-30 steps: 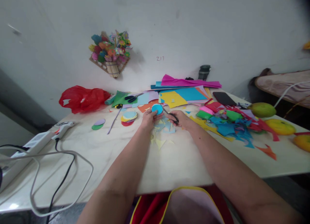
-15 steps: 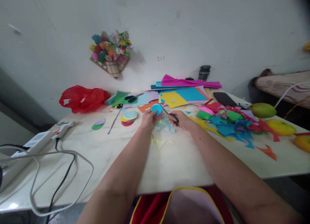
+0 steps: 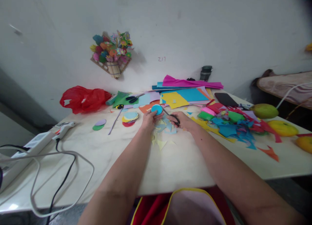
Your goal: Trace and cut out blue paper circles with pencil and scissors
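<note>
Blue paper disc (image 3: 156, 109): held near the middle of the table (image 3: 170, 169), just beyond loose paper scraps (image 3: 172, 130), pinched between closed thumb and fingers of the left hand (image 3: 148, 119). Scissors (image 3: 176, 119): gripped by the black handles in the right hand (image 3: 181, 118), fingers curled closed around the loops, blades directed toward the right edge of the disc, blade opening and contact too small to tell. Stacked paper circles (image 3: 130, 116): laid flat on the table, just left of the left hand
</note>
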A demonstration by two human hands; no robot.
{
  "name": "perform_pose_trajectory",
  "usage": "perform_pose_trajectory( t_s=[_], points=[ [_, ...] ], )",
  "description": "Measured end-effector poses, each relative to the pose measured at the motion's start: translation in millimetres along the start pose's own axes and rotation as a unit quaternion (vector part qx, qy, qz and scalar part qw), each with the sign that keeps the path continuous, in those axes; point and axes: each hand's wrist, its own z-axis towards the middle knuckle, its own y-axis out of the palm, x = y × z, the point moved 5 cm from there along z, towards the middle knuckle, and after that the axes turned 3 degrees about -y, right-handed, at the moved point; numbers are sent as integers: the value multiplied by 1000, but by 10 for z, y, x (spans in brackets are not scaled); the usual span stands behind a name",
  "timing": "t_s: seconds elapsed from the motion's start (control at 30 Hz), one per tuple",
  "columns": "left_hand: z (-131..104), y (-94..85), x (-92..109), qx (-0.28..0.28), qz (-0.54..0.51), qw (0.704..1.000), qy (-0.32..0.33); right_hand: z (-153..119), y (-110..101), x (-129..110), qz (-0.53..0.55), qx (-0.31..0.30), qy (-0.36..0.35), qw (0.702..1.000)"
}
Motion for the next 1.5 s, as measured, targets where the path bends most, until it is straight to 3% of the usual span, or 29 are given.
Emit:
perform_pose_trajectory(
  t_s=[0.63, 1.5],
  points=[
    [10, 32, -22, -54, 30, 998, -1, -17, 21, -7, -10, -4, -9, 1000],
    [37, 0, -34, -40, 30, 999, 1, -34, 40, -45, 12, 20, -1, 1000]
  ],
)
